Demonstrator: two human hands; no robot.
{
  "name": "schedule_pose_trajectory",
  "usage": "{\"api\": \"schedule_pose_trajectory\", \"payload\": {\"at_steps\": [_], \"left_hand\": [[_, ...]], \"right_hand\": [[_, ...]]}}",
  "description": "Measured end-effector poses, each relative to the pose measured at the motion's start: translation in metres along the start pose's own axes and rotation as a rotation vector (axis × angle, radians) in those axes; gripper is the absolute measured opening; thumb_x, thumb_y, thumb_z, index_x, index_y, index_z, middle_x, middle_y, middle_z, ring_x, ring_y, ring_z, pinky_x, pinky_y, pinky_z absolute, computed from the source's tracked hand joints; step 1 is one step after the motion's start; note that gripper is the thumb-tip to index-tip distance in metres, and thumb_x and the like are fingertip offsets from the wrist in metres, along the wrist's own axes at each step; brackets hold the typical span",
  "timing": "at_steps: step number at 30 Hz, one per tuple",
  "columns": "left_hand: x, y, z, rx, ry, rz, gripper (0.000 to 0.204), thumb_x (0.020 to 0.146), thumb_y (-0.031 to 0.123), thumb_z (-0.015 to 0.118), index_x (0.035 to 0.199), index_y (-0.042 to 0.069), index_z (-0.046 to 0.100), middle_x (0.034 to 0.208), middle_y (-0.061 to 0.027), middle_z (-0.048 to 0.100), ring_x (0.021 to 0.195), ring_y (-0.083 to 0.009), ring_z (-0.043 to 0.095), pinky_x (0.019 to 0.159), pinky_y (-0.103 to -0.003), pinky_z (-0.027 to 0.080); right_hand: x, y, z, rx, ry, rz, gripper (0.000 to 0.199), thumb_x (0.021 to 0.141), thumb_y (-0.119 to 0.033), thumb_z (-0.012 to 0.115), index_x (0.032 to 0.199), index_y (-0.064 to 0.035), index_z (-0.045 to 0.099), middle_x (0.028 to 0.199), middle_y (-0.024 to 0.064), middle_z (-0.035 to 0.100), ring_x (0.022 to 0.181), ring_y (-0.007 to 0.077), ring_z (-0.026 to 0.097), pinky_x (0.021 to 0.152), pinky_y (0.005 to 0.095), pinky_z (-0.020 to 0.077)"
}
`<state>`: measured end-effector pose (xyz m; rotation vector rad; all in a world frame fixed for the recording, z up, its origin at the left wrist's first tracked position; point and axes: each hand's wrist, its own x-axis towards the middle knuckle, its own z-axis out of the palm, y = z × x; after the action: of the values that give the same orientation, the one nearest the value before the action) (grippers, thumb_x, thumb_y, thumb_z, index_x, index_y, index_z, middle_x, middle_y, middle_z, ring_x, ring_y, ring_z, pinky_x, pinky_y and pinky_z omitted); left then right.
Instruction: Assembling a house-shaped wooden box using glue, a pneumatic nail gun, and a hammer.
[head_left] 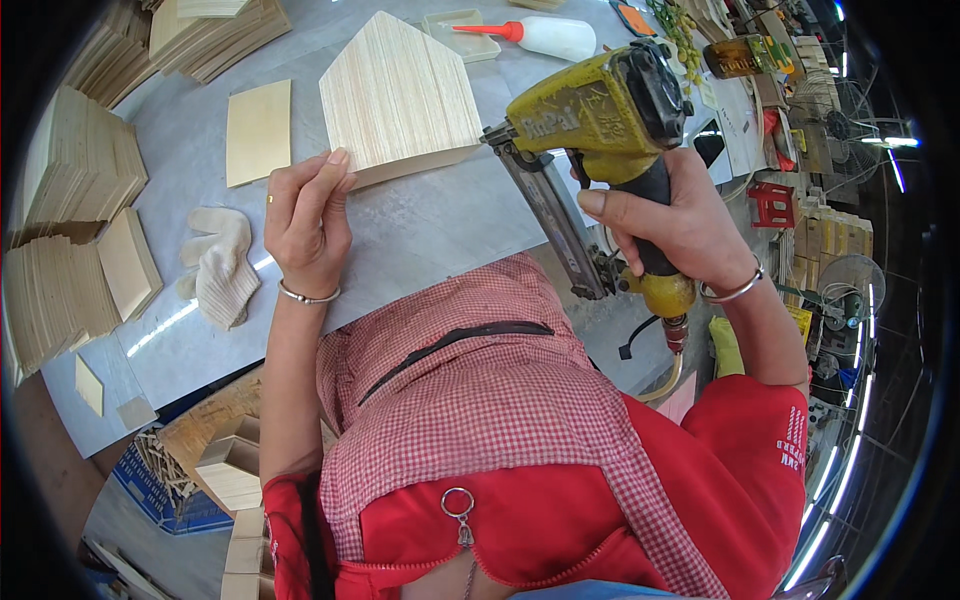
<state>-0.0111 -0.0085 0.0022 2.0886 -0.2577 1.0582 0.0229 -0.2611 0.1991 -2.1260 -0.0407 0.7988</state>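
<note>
A house-shaped wooden box [400, 95] of pale grained wood lies on the grey table, its pointed end facing away from me. My left hand [308, 215] pinches its near left corner between thumb and fingers. In my right hand [690, 215] is a yellow pneumatic nail gun [590, 115], gripped by its black handle. The gun's nose touches or nearly touches the box's right corner. Its magazine slants down toward me, and an air hose joins the base of the handle. A thin rectangular wood panel [259, 132] lies left of the box.
Stacks of thin wood boards [85, 165] line the table's left side. A white knit glove [218, 265] lies near my left wrist. Beyond the box are a white glue bottle [555, 38] with a red nozzle and a shallow tray [450, 25]. Below left sits a blue crate [160, 480] of wood strips.
</note>
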Motion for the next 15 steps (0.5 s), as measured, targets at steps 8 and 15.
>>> {"api": "schedule_pose_trajectory", "payload": {"at_steps": [8,15], "left_hand": [[-0.0005,-0.0018,0.0010,-0.014,0.023,0.011,0.021,0.073,-0.001,0.072,0.093,0.002,0.068,0.084,-0.0096,0.063,0.071,-0.0190,0.059,0.059,-0.027,0.046],[0.0000,-0.0014,0.0012,-0.015,0.026,0.014,0.021,0.073,-0.001,0.072,0.093,0.002,0.068,0.083,-0.0093,0.063,0.071,-0.0185,0.058,0.059,-0.026,0.046]], "right_hand": [[-0.0006,-0.0015,0.0018,0.002,-0.009,-0.015,0.028,0.083,-0.021,0.066,0.086,0.0056,0.057,0.056,0.0014,0.053,0.044,0.0069,0.049,0.042,0.0233,0.0402],[0.0001,-0.0020,0.0013,0.001,-0.004,-0.021,0.027,0.083,-0.021,0.066,0.087,0.0049,0.058,0.056,0.0011,0.053,0.043,0.0068,0.049,0.042,0.0234,0.0399]]}}
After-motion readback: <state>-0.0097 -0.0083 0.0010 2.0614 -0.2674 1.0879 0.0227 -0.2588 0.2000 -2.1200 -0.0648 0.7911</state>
